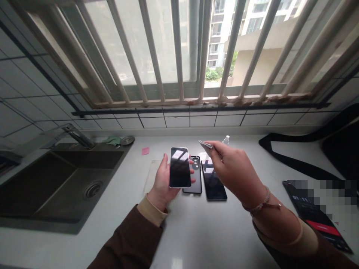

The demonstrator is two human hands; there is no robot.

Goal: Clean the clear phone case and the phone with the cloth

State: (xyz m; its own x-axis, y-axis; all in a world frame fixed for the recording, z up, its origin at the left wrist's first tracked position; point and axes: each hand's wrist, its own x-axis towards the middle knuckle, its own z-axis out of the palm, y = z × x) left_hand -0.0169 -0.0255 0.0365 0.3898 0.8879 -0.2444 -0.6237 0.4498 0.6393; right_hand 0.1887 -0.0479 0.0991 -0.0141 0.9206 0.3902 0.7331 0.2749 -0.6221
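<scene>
Screen up, a smartphone [180, 168] with a pale edge rests in my left hand [163, 178], whose fingers wrap round its far side. My right hand [228, 160] pinches a small folded grey cloth [206, 144], held a little above and to the right of that phone. Under my left hand's fingertips lies a dark phone case [197, 179] with camera cutouts, partly covered. A second smartphone [215, 186] lies screen up on the counter, its upper part beneath my right hand. To the left, a clear phone case [150, 175] is partly hidden by my left hand.
A dark sink [70, 216] with a metal faucet [78, 136] is at left. Behind the phones are a pink sticky note [145, 151] and a small white bottle [226, 139]. At right lie a black strap [291, 157] and another phone [303, 209] showing a timer.
</scene>
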